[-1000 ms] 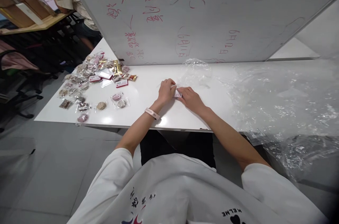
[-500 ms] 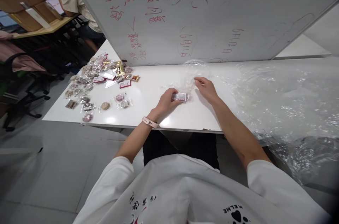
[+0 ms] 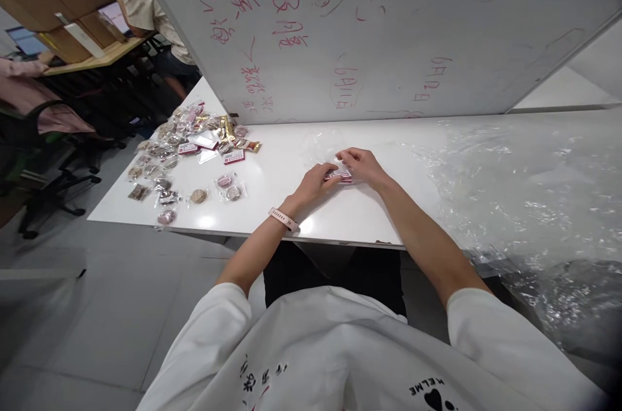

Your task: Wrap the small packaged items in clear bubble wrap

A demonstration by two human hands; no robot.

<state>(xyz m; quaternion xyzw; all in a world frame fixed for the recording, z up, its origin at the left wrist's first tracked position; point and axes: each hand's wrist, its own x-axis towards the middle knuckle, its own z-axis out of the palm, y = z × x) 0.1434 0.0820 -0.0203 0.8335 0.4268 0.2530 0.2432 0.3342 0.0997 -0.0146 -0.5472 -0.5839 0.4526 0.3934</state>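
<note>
A small red-and-white box (image 3: 345,179) lies near the middle of the white table, with clear plastic film (image 3: 318,146) around and behind it. My left hand (image 3: 318,184) is closed on the box from the left, fingers over its top and thumb along the near side. From the right, my right hand (image 3: 362,166) bends its fingers over the box's far side, pinching the film there. Both hands partly cover the box, and my right fingertips are hard to make out.
Several wrapped snacks (image 3: 168,145) and similar red-and-white boxes (image 3: 234,157) are heaped at the left. A large clear plastic sheet (image 3: 529,184) covers the table's right part and hangs over the edge. A whiteboard (image 3: 389,28) stands behind; a person (image 3: 146,2) is beyond it.
My right hand has moved left, bringing the film over to the box beside my left hand. My left hand keeps its hold on the box. The view has shifted slightly.
</note>
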